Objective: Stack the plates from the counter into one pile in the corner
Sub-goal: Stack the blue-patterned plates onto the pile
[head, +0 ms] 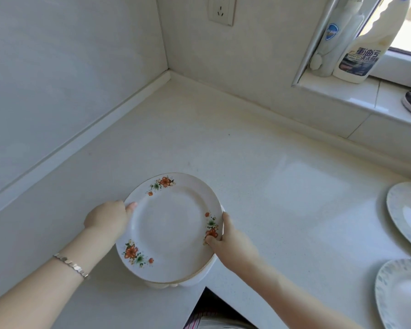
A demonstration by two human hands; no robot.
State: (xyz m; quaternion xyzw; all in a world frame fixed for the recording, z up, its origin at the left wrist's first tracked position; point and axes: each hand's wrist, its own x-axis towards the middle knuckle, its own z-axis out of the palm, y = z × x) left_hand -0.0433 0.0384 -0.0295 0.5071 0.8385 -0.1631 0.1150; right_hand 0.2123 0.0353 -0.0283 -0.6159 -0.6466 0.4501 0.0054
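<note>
Two hands are clamped on opposite rims of a floral plate (pixel 170 227): the left hand (pixel 107 220) at its left edge, the right hand (pixel 227 238) at its right. The plate is held near the front edge of the surface (pixel 259 162), apparently over at least one more white plate beneath it; whether they touch cannot be told. A slip is possible, since the glazed ceramic is smooth and gripped only at thin edges. Chipping is likely if it is set down hard. Two patterned plates (pixel 408 214) remain at the right, well apart from the corner.
</note>
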